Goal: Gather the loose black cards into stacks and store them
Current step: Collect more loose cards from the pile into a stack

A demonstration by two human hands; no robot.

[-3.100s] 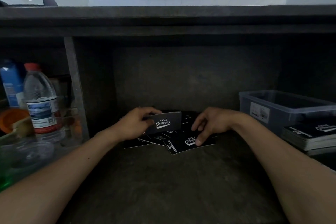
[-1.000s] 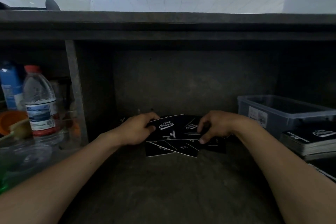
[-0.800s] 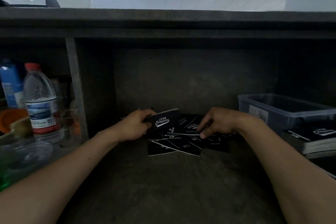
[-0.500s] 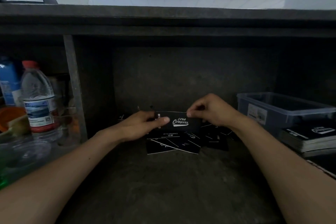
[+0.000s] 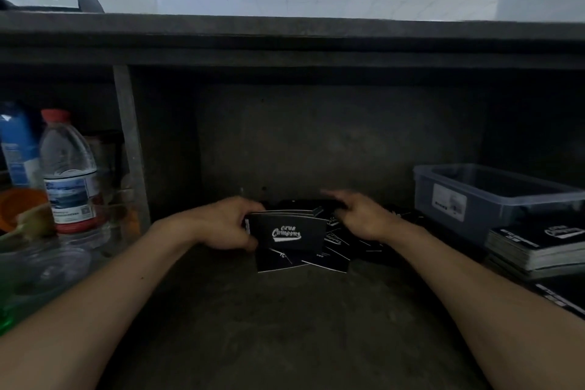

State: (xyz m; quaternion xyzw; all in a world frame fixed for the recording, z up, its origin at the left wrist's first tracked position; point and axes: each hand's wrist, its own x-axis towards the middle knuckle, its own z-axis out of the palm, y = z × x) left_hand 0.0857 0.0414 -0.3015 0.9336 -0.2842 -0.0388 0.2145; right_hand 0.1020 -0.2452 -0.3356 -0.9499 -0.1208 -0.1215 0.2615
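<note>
The loose cards (image 5: 326, 260) were thin, glossy black rectangles with white script, fanned in an untidy overlapping pile on the rough, dull grey tabletop (image 5: 285, 326). Just left of and above that pile, the left hand (image 5: 228, 225) gripped a small stack of cards (image 5: 286, 231) by its left end, thumb in front and fingers curled behind, with the stack upright on its long edge and hiding the pile's near-left part. Over the back of the pile the right hand (image 5: 364, 218) hovered palm down, fingers stretched out loosely and blurred. Right of the pile stood a clear, square-cornered plastic box (image 5: 493, 196), and nearer than it, a thick squared-off bundle of cards (image 5: 538, 247). Far left of the pile, beyond a grey upright post (image 5: 129, 149), stood a ribbed clear water bottle (image 5: 69, 174) with a red cap. Both bare forearms reached straight in towards the pile.
</note>
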